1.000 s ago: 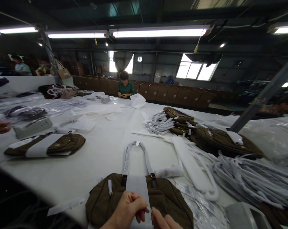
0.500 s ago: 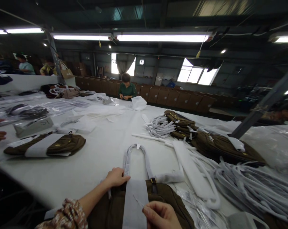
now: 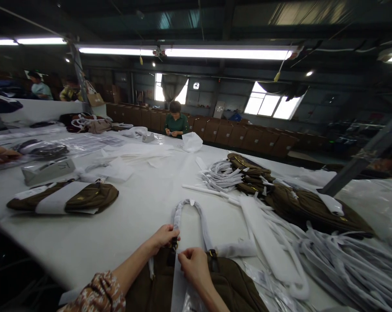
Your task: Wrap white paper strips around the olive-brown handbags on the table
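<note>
A dark olive-brown bag (image 3: 231, 277) lies in front of me at the table's near edge. Its wrapped handle (image 3: 204, 223) stands in a loop away from me, with a white tab at its top. My left hand (image 3: 165, 237) is closed round the foot of the handle's left side, by a dark strap with a gold buckle. Just right of it, my right hand (image 3: 194, 264) is pinched over the pale wrapping strip (image 3: 178, 288) down the bag's middle. The string it pinched earlier is hidden by the fingers. Clear plastic (image 3: 191, 301) shows below that wrist.
Another strip-wrapped brown bag (image 3: 108, 197) lies at left, by a grey box (image 3: 49, 171). Stacked bags (image 3: 247, 173), white-wrapped straps (image 3: 351, 264) and flat white foam (image 3: 264, 238) crowd the right. A slanted metal post (image 3: 361, 160) stands there. A person (image 3: 175, 121) sits across the table.
My right hand has moved up and forward to the handle's base, and the thin white string in its fingertips is no longer visible. My left hand now grips the handle's foot.
</note>
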Tool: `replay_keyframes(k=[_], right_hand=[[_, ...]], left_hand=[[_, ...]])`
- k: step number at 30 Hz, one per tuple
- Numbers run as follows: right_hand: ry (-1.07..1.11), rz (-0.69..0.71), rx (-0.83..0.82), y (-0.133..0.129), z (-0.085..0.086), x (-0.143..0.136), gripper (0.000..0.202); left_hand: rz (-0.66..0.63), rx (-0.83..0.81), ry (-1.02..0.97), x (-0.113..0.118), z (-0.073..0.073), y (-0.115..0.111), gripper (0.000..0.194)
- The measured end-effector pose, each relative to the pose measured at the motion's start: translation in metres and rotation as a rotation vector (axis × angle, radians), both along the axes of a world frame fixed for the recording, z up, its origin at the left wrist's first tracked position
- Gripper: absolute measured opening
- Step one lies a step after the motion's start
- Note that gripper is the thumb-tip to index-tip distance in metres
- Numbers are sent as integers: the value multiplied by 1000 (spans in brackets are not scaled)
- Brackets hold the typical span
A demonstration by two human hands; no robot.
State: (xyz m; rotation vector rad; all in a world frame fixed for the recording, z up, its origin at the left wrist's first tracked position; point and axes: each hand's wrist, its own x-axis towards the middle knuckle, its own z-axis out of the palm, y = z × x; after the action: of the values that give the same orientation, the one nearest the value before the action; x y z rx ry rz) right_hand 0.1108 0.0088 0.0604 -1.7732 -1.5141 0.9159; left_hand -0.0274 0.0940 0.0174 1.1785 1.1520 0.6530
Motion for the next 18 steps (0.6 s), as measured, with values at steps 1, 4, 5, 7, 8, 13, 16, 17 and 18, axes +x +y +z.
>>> replay_keyframes(k=[1,4,5,7,8,13,16,17,18], right_hand=[[-21,6,9,4,-3,-3,23],[-87,6,28,14,-10,-9,24],[-107,2,30,16,-12,-10,24],[-139,-4,31,20,-15,-13,25],[-150,-4,32,20,-17,-14,25],[-179,9,53,22,-21,-18,28],[-186,11,52,23,-23,-19,25],[-186,11,50,24,-24,-19,25],[-183,13,48,24,-24,-19,25]], left_hand=[[-5,1,-25,-1,1,0,31],[-46,-5,-93,-7,3,-1,35],[-64,-11,-113,-9,4,-1,36],[-102,-26,-147,-14,6,-1,36],[-124,-33,-164,-16,6,0,36],[-269,-58,-209,-32,7,3,45],[-321,-41,-179,-39,4,5,46],[-323,-28,-161,-40,2,5,42],[-316,-13,-141,-40,1,6,36]])
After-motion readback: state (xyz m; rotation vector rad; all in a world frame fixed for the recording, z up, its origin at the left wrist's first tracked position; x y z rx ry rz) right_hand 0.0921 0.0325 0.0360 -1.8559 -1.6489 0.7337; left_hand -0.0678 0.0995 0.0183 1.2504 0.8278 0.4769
